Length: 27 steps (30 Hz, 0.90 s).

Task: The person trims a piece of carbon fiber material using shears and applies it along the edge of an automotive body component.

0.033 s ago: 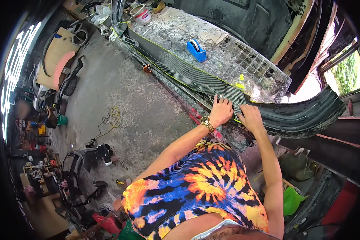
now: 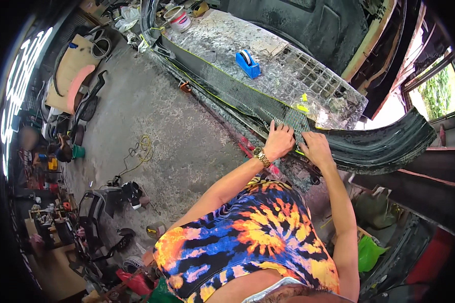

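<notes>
Carbon-weave strip and two bare hands, head view; clock directions take twelve as the top edge. The yellow-edged carbon-weave strip lies along the near side of a spattered grey workbench. Its long axis runs from ten o'clock to four o'clock, with a slight bend; the far end points to ten, the near end to four, where it meets the hands. Beyond this near end a glossy dark panel continues, extending toward three o'clock and curving up to two at its tip.

The left hand, with a gold-coloured watch at its wrist, rests on the strip's lower edge near that end, fingers bent and pointing about twelve. The right hand lies just beside it at three o'clock, fingers bent at the strip's end and directed toward eleven. Both hands touch the work; whether either pinches the edge or only presses cannot be told, the undersides being hidden.

On the workbench, yellow pieces lie near the left hand at one o'clock, and a blue tape dispenser stands at eleven. A tub lies at ten o'clock from the dispenser. A yellow cord lies coiled on the floor, well apart, at nine o'clock from the left hand.
</notes>
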{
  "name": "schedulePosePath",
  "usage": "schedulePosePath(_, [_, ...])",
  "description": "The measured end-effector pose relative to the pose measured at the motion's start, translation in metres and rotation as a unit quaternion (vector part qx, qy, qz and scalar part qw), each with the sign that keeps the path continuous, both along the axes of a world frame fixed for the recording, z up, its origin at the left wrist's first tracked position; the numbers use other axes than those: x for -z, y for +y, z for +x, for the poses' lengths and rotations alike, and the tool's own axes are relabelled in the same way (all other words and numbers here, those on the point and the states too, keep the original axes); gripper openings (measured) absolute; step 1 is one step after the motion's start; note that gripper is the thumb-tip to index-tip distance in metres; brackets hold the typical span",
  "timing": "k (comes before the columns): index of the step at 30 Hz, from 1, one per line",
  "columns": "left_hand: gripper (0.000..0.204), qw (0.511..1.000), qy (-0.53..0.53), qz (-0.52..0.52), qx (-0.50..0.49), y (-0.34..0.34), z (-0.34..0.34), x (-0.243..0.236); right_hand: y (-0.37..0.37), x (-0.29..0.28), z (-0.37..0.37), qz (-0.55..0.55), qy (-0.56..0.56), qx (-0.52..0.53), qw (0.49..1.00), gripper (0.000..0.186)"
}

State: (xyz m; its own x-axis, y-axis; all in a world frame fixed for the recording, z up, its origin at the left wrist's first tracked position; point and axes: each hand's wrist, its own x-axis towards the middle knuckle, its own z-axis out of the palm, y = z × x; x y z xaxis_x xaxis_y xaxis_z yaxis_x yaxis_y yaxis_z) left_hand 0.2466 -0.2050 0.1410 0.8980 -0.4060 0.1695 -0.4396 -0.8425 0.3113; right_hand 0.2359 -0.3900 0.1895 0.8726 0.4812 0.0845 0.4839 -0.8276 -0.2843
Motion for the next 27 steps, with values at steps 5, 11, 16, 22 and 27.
schedulePosePath(5, [0.030,0.997,0.029,-0.051,0.048,0.001,0.002,0.004,0.001,0.001,0.004,-0.006,0.016,0.000,1.000,0.034])
schedulePosePath(11, [0.037,0.987,0.082,-0.119,0.064,0.014,0.009,0.007,0.011,0.006,0.015,0.007,0.039,-0.006,0.999,0.032])
schedulePosePath(16, [0.040,0.981,0.077,-0.161,0.080,0.009,0.010,0.021,0.008,0.009,0.014,0.000,0.059,0.018,0.998,0.031])
schedulePosePath(22, [0.039,0.976,0.063,-0.168,0.125,0.008,0.019,0.019,-0.011,-0.007,0.017,0.050,0.053,-0.009,0.997,0.036])
schedulePosePath(27, [0.023,0.972,0.030,-0.180,0.149,0.010,0.031,0.018,-0.031,-0.072,-0.010,0.198,0.010,0.176,0.964,0.035])
